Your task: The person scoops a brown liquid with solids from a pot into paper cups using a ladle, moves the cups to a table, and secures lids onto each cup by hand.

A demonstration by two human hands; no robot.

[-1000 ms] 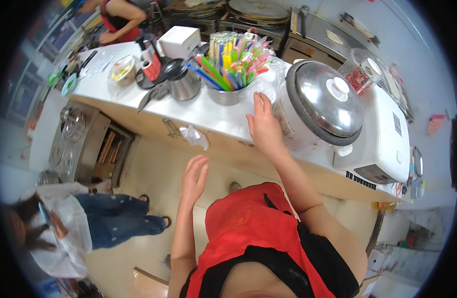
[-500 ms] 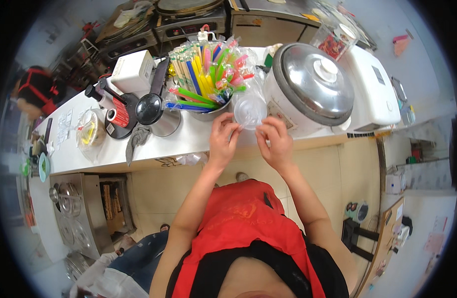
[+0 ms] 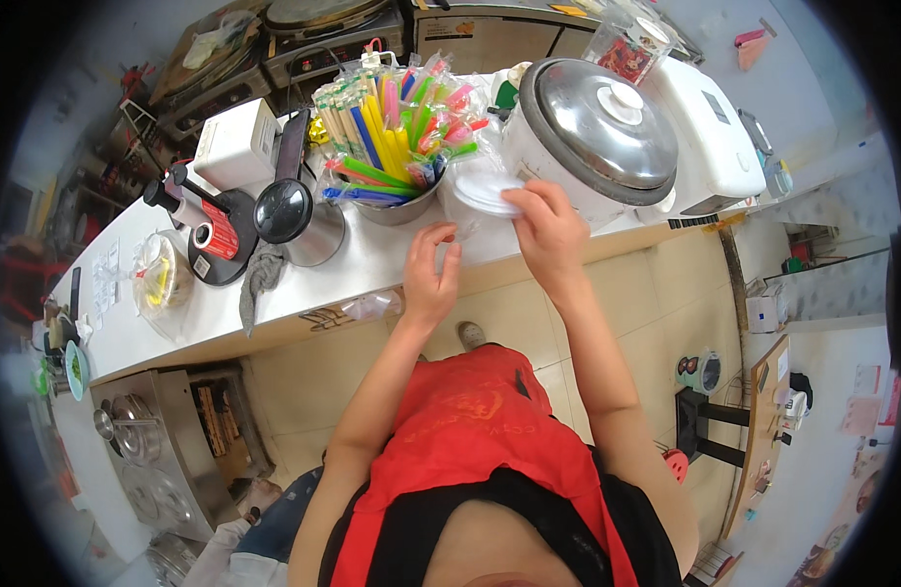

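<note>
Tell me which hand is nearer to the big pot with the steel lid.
Right. The right hand is just in front of the pot, pressing a white lid on a clear cup. The left hand is farther left, beside the cup.

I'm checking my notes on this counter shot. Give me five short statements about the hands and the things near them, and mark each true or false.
1. The right hand holds a clear plastic cup with a white lid. True.
2. The left hand grips the cup firmly. False: its fingers are spread open beside the cup, not closed on it.
3. A metal bowl of coloured wrapped straws stands left of the cup. True.
4. The large cooker behind the right hand has its lid off. False: a shiny metal lid with a white knob sits on it.
5. A grey cloth lies on the floor. False: it lies on the white counter, hanging over its edge.
</note>
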